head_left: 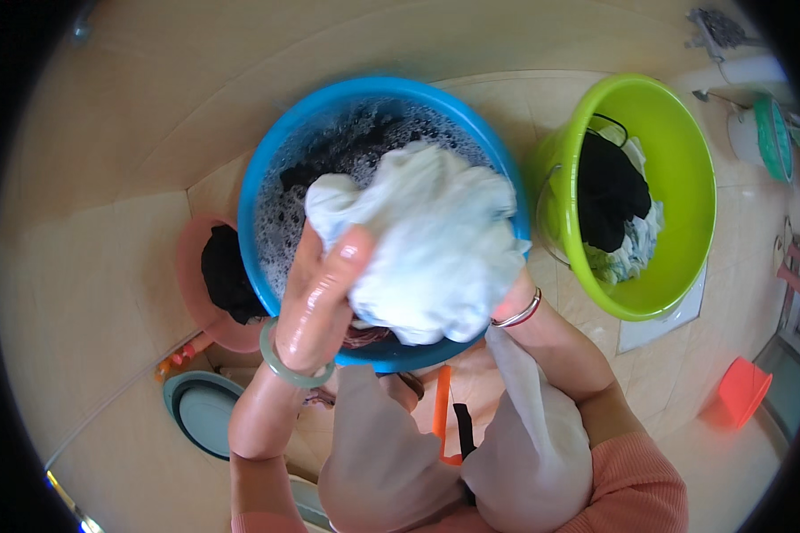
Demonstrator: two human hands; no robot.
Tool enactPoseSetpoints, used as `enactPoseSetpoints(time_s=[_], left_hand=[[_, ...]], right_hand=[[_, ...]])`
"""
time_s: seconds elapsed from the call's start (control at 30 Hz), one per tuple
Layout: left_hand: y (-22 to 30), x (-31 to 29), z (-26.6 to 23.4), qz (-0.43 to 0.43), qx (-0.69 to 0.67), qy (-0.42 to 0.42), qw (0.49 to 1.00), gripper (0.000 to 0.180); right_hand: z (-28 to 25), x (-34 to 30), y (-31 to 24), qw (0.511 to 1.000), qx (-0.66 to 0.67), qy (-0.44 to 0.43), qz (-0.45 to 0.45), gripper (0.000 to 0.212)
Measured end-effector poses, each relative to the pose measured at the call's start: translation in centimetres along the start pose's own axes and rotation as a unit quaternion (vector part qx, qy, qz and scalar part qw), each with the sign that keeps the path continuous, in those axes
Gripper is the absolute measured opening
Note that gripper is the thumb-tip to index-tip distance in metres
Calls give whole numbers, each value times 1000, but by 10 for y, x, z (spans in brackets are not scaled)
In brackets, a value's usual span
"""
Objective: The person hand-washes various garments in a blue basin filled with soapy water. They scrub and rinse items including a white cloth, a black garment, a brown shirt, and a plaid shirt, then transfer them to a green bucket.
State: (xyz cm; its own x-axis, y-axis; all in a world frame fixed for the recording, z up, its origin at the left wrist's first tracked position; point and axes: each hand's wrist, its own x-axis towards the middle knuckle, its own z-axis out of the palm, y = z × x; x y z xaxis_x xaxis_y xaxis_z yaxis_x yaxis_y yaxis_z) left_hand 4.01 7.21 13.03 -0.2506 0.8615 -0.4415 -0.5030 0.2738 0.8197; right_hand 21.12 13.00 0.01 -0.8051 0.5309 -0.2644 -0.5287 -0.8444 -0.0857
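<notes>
A wet white garment [436, 253], bunched up and slightly blurred, is held above a blue basin [521, 200]. My left hand [329, 275] closes on its left side, the wet thumb lying over the cloth. At the garment's right edge my right hand [512, 298] supports it from beneath; most of that hand's fingers are hidden by the fabric. Dark clothes [364, 133] soak in foamy water in the basin. A reddish-brown cloth [364, 335] shows partly below the white one, near the basin's front rim.
On the right stands a lime-green bucket [684, 178] containing black and white clothes. A pink basin [196, 253] with a black cloth [227, 275] sits left, partly behind the blue basin. Nearer are a grey-green basin [206, 413] and, far right, a red-orange bucket [742, 393].
</notes>
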Motion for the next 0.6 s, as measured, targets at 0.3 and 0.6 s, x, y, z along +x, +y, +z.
enactPoseSetpoints(time_s=[0.3, 0.6], left_hand=[[14, 37, 122, -18, -2, -146, 989, 69], [-37, 100, 174, -11, -13, -238, 971, 57]], right_hand=[[20, -20, -48, 973, 145, -116, -139, 62], [27, -24, -60, 962, 157, -136, -179, 70]])
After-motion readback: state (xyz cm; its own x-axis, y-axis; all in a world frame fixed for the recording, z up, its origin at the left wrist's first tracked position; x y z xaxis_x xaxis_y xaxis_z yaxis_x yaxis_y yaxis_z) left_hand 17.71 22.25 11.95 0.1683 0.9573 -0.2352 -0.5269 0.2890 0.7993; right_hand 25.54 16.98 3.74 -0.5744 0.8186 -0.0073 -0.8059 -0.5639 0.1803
